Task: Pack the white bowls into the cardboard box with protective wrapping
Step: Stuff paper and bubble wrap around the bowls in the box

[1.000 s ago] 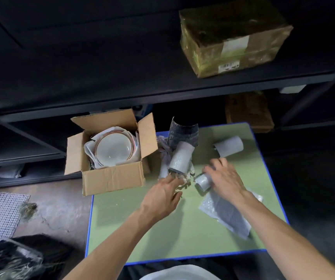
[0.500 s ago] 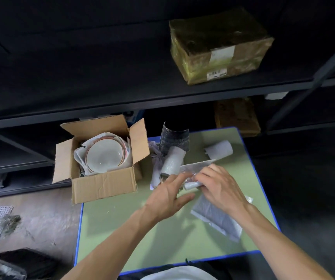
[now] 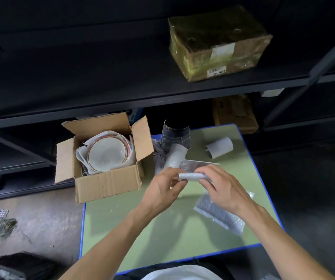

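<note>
The bowls (image 3: 107,154) sit stacked in the open box (image 3: 106,184), which stands at the far left corner of the tabletop (image 3: 162,229) and overhangs its left edge; white wrap lines the box around them, and the top bowl lies bare, mouth up. Both hands work above the middle of the tabletop; the left hand (image 3: 162,188) pinches the left end of a small roll (image 3: 190,176) of bubble wrap, and the right hand (image 3: 223,190) curls its fingers over the right end, with a loose flap of the roll lifted behind them. A flat sheet (image 3: 219,215) of wrap lies under the right wrist, near the right edge; three more rolls stand or lie towards the far edge. The wrap looks light, soft and springy, so it will likely curl back unless held by both ends and pulled flat; grip its edges, not its middle. The bowls are probably glazed ceramic; smooth, fairly heavy and easily chipped; they are best lifted by opposite rims or from under the base, with wrap between each.
</note>
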A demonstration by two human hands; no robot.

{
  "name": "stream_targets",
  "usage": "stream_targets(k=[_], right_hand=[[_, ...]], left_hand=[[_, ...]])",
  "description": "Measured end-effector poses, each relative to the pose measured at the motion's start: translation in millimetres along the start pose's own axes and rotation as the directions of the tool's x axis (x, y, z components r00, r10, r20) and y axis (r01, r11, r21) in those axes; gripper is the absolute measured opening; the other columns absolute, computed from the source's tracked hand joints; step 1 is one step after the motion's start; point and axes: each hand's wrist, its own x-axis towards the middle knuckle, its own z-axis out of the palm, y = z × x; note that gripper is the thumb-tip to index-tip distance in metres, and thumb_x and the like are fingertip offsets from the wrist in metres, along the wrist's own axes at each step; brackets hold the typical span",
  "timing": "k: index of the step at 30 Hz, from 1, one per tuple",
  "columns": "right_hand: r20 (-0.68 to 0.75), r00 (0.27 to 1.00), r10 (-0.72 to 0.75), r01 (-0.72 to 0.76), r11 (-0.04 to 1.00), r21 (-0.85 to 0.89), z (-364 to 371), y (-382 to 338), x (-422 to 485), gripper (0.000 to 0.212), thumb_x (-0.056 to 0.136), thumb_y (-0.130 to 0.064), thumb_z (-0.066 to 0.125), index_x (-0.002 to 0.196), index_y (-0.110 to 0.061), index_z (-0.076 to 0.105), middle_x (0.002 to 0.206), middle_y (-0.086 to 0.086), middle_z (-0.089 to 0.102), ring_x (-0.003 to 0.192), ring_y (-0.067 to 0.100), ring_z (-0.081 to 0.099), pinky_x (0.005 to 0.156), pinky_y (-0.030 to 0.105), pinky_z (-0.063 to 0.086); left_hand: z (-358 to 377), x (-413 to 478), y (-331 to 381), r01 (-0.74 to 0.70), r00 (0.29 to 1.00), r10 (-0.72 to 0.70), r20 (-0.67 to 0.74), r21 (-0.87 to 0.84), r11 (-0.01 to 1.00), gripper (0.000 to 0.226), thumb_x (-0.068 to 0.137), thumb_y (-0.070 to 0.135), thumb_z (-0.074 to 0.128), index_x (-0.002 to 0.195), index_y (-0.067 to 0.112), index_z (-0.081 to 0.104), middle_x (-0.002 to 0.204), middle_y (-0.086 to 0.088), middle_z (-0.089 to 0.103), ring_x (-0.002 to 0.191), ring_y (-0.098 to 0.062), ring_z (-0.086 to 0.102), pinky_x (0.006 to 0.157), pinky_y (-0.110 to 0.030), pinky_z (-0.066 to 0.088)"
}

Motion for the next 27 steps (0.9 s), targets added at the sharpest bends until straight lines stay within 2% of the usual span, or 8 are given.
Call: stream_targets(k=[2, 5, 11, 14, 17, 21, 24, 27], right_hand=[[0.001, 1.0, -0.01, 0.01, 1.0, 0.011, 0.8, -4.2, 2.4, 0.012, 0.099, -0.025, 0.054, 0.108, -0.031, 0.057, 0.105, -0.018, 0.054, 0.1, 0.006, 0.051, 0.078, 0.03, 0.045], [0.007, 0.999, -0.039, 0.039, 0.999, -0.006, 4.6, -10.9, 3.0, 0.007, 0.099, -0.027, 0.053, 0.104, -0.029, 0.058, 0.103, -0.016, 0.052, 0.099, 0.007, 0.049, 0.077, 0.036, 0.048], [-0.041, 0.999, -0.025, 0.025, 1.0, 0.011, -0.4, -22.3, 3.4, 0.028, 0.1, -0.031, 0.053, 0.128, -0.029, 0.053, 0.123, -0.018, 0.055, 0.116, 0.007, 0.049, 0.088, 0.03, 0.046], [-0.081, 0.997, 0.007, -0.005, 1.0, 0.029, -4.7, -26.8, 2.9, 0.028, 0.098, -0.034, 0.055, 0.126, -0.029, 0.05, 0.125, -0.019, 0.052, 0.115, 0.006, 0.05, 0.085, 0.03, 0.046], [-0.119, 0.992, -0.034, 0.037, 0.999, 0.025, -5.8, -28.7, 0.9, 0.031, 0.096, -0.036, 0.061, 0.125, -0.027, 0.054, 0.128, -0.016, 0.048, 0.12, 0.006, 0.049, 0.084, 0.027, 0.047], [-0.151, 0.987, -0.045, 0.042, 0.999, -0.017, -8.1, -28.5, 1.4, 0.028, 0.096, -0.032, 0.061, 0.124, -0.026, 0.061, 0.117, -0.013, 0.054, 0.11, 0.011, 0.055, 0.08, 0.034, 0.053], [-0.135, 0.99, -0.05, 0.049, 0.999, -0.01, -12.5, -29.4, 0.4, 0.027, 0.098, -0.032, 0.057, 0.125, -0.03, 0.058, 0.115, -0.014, 0.057, 0.108, 0.012, 0.055, 0.082, 0.035, 0.051], [-0.12, 0.991, -0.055, 0.055, 0.998, -0.001, -15.8, -29.8, -3.7, 0.022, 0.098, -0.035, 0.056, 0.12, -0.033, 0.055, 0.113, -0.018, 0.056, 0.107, 0.012, 0.053, 0.082, 0.035, 0.05]], left_hand=[[-2.6, -3.2, 6.5, 0.012, 1.0, -0.012, -0.005, -0.089, 0.996, 0.015, 0.093, 0.028, 0.066, 0.108, 0.028, 0.067, 0.101, 0.01, 0.062, 0.086, -0.01, 0.067, 0.078, -0.027, 0.055], [-6.3, -8.3, 14.1, 0.053, 0.997, -0.061, -0.053, -0.153, 0.987, 0.005, 0.093, 0.022, 0.068, 0.099, 0.022, 0.068, 0.096, 0.005, 0.063, 0.074, -0.005, 0.063, 0.067, -0.017, 0.049], [-10.6, -11.0, 11.7, 0.162, 0.972, -0.194, -0.133, -0.223, 0.961, 0.005, 0.092, 0.031, 0.068, 0.092, 0.027, 0.066, 0.089, 0.001, 0.069, 0.076, -0.017, 0.068, 0.073, -0.037, 0.054], [-13.2, -11.2, 17.8, 0.215, 0.952, -0.273, -0.141, -0.328, 0.92, 0.022, 0.093, 0.041, 0.064, 0.093, 0.019, 0.068, 0.08, -0.005, 0.073, 0.074, -0.019, 0.074, 0.077, -0.045, 0.057], [-15.2, -9.3, 22.5, 0.233, 0.939, -0.314, -0.142, -0.413, 0.88, 0.035, 0.093, 0.045, 0.064, 0.09, 0.011, 0.071, 0.077, -0.009, 0.074, 0.074, -0.027, 0.073, 0.081, -0.052, 0.057], [-14.2, -7.5, 28.8, 0.247, 0.942, -0.321, -0.098, -0.445, 0.861, 0.042, 0.096, 0.049, 0.056, 0.091, 0.01, 0.071, 0.08, -0.015, 0.073, 0.074, -0.031, 0.071, 0.082, -0.056, 0.057], [-11.6, -8.7, 34.3, 0.238, 0.949, -0.307, -0.074, -0.474, 0.848, 0.027, 0.102, 0.032, 0.052, 0.102, 0.014, 0.072, 0.088, -0.021, 0.071, 0.075, -0.027, 0.07, 0.084, -0.053, 0.057], [-10.9, -9.4, 40.7, 0.228, 0.944, -0.317, -0.09, -0.516, 0.826, 0.02, 0.101, 0.019, 0.055, 0.103, 0.008, 0.072, 0.088, -0.019, 0.072, 0.073, -0.026, 0.071, 0.08, -0.045, 0.06]])
